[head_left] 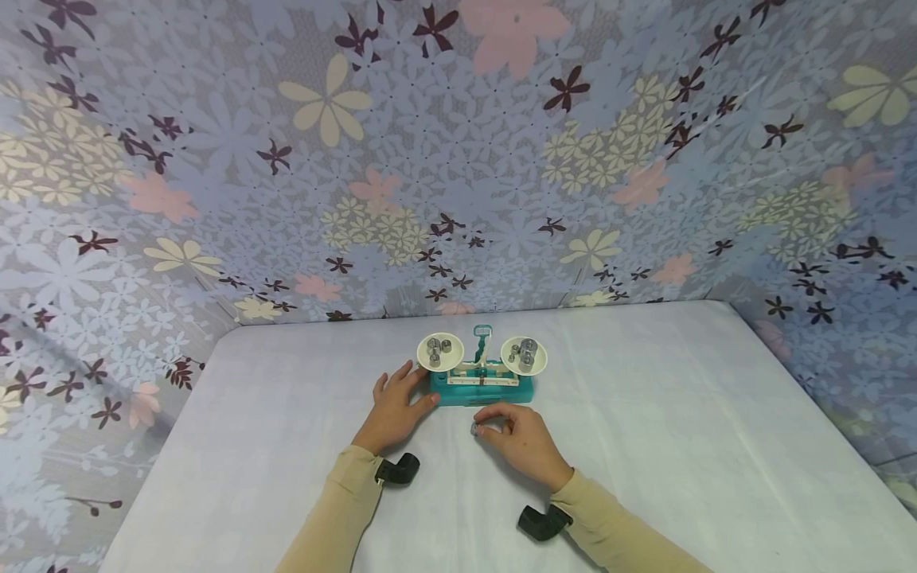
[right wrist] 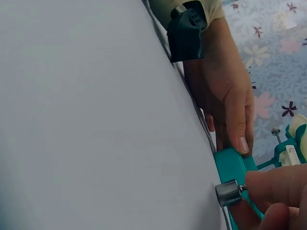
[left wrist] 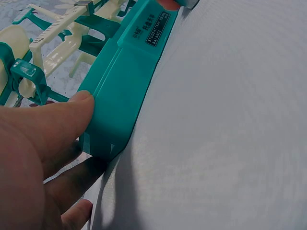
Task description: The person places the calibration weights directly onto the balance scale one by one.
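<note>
A teal and cream balance scale (head_left: 481,393) stands on the table with two round pans. My left hand (head_left: 396,410) holds the left end of its base; in the left wrist view the thumb (left wrist: 82,108) lies on the teal base (left wrist: 122,91) and other fingers reach round the end. In front of the base, my right hand (head_left: 526,439) pinches a small metal weight (right wrist: 228,192) by its knob, between thumb and finger. Several metal weights (head_left: 434,347) sit in the left pan (head_left: 451,366), and several more (head_left: 528,348) in the right pan (head_left: 540,363).
A pale cloth covers the table (head_left: 680,430). Flower-patterned fabric (head_left: 430,159) hangs behind it and at the sides. Black camera mounts (head_left: 542,524) are strapped at both wrists, over beige sleeves (head_left: 333,509).
</note>
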